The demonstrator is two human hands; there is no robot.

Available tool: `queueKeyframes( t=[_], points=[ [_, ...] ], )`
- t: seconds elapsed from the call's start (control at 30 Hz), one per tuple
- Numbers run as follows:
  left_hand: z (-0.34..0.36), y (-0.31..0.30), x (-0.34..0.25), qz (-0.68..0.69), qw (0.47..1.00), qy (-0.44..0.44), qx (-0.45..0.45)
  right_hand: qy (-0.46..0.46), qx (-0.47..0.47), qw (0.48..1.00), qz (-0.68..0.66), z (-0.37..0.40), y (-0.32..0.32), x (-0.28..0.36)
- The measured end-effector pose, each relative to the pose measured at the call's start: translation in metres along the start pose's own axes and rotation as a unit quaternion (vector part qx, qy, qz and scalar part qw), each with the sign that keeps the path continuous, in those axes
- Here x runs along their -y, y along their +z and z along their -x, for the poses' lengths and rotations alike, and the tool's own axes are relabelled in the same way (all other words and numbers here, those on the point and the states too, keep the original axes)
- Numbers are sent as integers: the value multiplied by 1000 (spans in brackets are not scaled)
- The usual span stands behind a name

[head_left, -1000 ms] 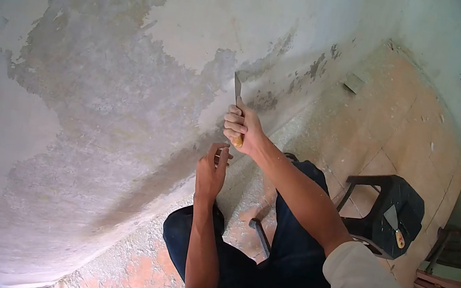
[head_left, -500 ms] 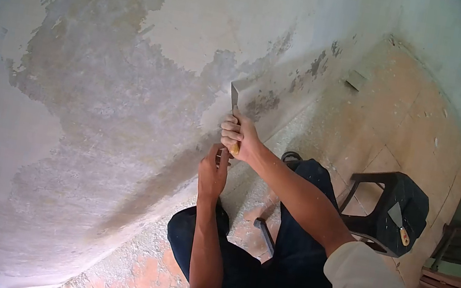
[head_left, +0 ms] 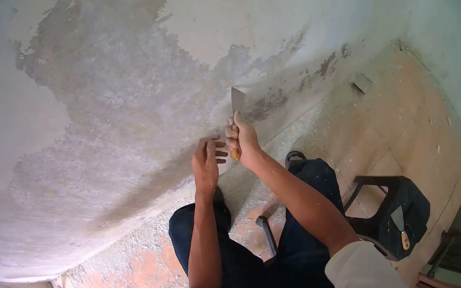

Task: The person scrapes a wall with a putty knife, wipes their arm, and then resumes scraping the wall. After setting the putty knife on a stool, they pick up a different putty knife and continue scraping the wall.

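My right hand is wrapped round the yellowish handle of a putty knife. Its flat metal blade points up, overlapping the wall at the edge of a bare grey patch where paint is gone. Just left of the handle is my left hand, fingers apart and holding nothing. The wall around both hands shows rough grey areas beside pale paint, with darker flaked spots to the right of the blade.
A black plastic stool stands on the right, with a second putty knife on its seat. Pale flakes litter the tiled floor along the wall. A small block lies near the wall's foot, and a dark bar lies between my legs.
My left hand has moved away from the knife handle, to the left, and its fingers have spread. The blade has turned to show more of its flat face. The view has shifted slightly.
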State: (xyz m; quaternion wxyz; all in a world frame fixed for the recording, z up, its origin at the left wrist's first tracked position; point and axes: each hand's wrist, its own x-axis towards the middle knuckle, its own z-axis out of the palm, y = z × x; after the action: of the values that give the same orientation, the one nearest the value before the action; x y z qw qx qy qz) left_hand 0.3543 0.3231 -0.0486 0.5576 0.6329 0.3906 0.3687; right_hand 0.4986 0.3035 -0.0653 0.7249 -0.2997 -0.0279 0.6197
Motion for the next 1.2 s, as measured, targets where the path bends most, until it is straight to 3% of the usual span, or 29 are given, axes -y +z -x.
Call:
queueKeyframes(
  t=[0.1,0.2,0.33,0.43,0.5,0.57,0.63,0.83,0.97,1.07,1.13,1.2],
  points=[
    [0,0,-5,31,999,-41,13,-61,-44,995,62,4,5,-14],
    [3,5,-6,17,996,-78,34,-60,-48,994,75,1,5,-17],
    [4,13,-9,-1,995,-96,20,-108,5,987,117,-10,5,-17],
    [6,20,-8,-68,995,-74,23,-108,-19,993,42,-18,6,-15],
    [5,24,-4,-131,991,-1,-3,-57,-17,992,-110,-25,0,-11],
    [4,25,-1,-162,987,16,-3,-47,-44,992,-112,-32,-5,-10],
    [6,37,-3,-173,983,62,-15,-5,5,993,-116,-39,-17,-9],
    [4,61,4,-171,968,168,-79,-27,6,997,-77,-37,-10,-2],
    [5,65,2,-197,964,153,-95,-45,19,997,-58,-28,5,4],
    [6,65,-11,-147,978,106,-103,-86,-30,991,-100,-18,17,11],
    [7,61,-25,-4,998,8,-69,-80,-27,993,-87,-12,13,22],
    [7,54,-22,23,997,35,-68,-98,-5,994,-56,-2,6,39]
  ],
)
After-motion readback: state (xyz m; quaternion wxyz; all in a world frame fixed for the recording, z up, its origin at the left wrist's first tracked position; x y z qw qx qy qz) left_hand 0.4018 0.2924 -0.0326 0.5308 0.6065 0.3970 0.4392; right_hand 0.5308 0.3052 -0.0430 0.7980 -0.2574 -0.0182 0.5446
